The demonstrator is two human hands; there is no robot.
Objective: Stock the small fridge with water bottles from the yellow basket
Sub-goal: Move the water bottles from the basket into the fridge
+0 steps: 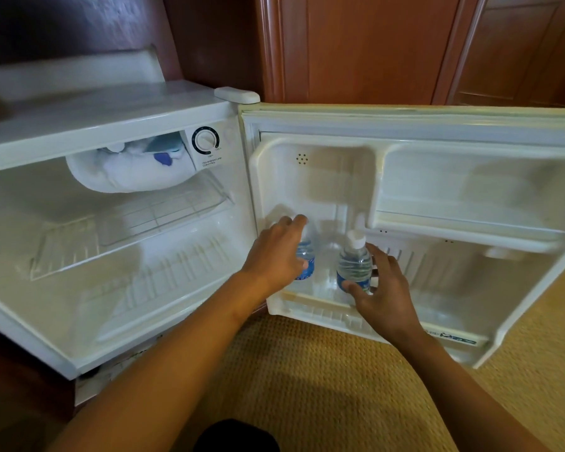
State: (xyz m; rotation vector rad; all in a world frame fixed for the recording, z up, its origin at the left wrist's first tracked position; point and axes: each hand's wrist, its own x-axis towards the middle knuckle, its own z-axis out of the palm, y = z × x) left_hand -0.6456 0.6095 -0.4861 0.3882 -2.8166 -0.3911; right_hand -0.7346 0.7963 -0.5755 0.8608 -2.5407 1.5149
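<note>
The small white fridge [111, 112] stands open, its door [470, 125] swung out to the right. Two small clear water bottles with blue labels stand upright in the door's bottom shelf [320, 309]. My left hand [274, 256] is wrapped around the left bottle [306, 256], covering its cap and most of its body. My right hand [385, 295] holds the right bottle [354, 262] by its lower part, thumb in front and fingers behind; its white cap shows. The yellow basket is out of view.
Inside the fridge sit a wire shelf [150, 220], a frosted freezer box [128, 171] and a temperature dial [205, 140]. The door's upper right shelf [470, 220] holds nothing. Woven tan flooring [307, 370] lies below; wooden cabinets [372, 44] stand behind.
</note>
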